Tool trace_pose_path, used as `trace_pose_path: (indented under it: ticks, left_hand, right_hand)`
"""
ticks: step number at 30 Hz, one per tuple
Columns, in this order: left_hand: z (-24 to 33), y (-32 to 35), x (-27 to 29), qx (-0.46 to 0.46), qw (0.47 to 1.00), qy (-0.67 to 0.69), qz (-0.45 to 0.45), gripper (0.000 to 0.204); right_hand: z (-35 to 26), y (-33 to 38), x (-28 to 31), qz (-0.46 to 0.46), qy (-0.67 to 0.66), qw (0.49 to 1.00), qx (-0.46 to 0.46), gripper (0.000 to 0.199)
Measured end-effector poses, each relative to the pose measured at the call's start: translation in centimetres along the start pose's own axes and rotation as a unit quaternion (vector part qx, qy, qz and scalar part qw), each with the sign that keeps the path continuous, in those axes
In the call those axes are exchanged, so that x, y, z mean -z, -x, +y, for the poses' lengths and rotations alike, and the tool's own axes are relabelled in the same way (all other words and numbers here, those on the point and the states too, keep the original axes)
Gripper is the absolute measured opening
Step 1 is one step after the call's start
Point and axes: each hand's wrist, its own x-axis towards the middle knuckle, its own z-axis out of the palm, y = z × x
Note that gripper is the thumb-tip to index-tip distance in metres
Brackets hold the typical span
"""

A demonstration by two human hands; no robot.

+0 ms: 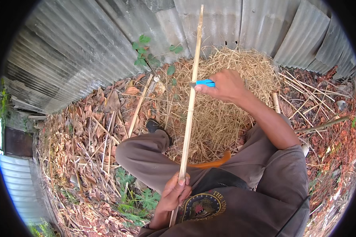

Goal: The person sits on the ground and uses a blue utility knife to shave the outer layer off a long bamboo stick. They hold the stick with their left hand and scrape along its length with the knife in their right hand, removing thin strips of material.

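Note:
A long, pale bamboo strip [189,118] slants upward from my lap toward the metal wall. My left hand [175,192] is wrapped round its lower part, close to my shirt. Higher up, my right hand [224,85] grips a blue utility knife [205,83], its thumb along the handle. The knife's short dark blade meets the strip at its right edge. Part of the handle is hidden inside my right fist. Beneath the strip, between my bent legs, lies a flat orange piece [213,161] whose kind I cannot make out.
A heap of straw-coloured shavings [233,118] spreads before me. Corrugated metal sheets [209,27] stand behind it. Another pale strip [140,106] lies to the left among dry leaves [95,134]. Thin sticks [312,94] are scattered at right, and a leafy vine [141,51] climbs the wall.

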Motion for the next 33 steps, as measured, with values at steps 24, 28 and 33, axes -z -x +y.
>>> trace_pose_path:
  ticks: [24, 28, 33]
  left_hand:
    - [-1.7, 2.2, 2.4, 0.048, 0.637, -0.762, 0.105, 0.018]
    - [-2.8, 3.2, 5.3, -0.036, 0.772, -0.621, 0.134, 0.020]
    - [-3.8, 0.2, 4.2, -0.006, 0.958, -0.256, 0.128, 0.024]
  right_hand:
    - [16.6, -0.5, -0.1, 0.097, 0.230, 0.939, -0.237, 0.083]
    - [14.6, 0.5, 1.1, 0.051, 0.154, 0.954, -0.251, 0.084]
    - [3.4, 1.3, -0.6, -0.010, -0.014, 0.994, -0.110, 0.079]
